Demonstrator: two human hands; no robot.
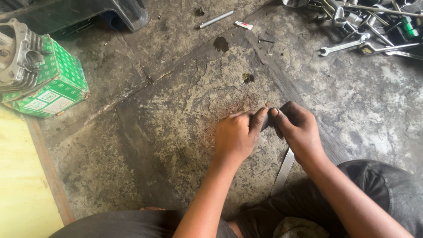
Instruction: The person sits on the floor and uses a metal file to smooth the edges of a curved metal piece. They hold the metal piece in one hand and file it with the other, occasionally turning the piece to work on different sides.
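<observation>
Two bare hands meet at centre frame over a stained, cracked concrete floor (176,110). Left hand (235,134) is curled shut, fingers wrapped round a small dark piece (265,123) pinched between both hands; what the piece is cannot be told, as only a sliver shows between the thumbs. Right hand (299,128) is likewise closed on the same piece from the other side, thumb tip touching the left thumb. Just below the right hand a flat grey toothed blade (283,171) runs down toward the lower middle of the frame, its lower end hidden behind dark trousers (374,189). Rust-coloured dust (229,108) lies on the floor just above and left of the left hand. Upper left: a finned metal engine cylinder (17,55) sits on a green and white carton (57,83). Upper right: a heap of spanners (370,26). Top centre: a short metal rod (216,19). Lower left: a pale wooden board (22,185).
</observation>
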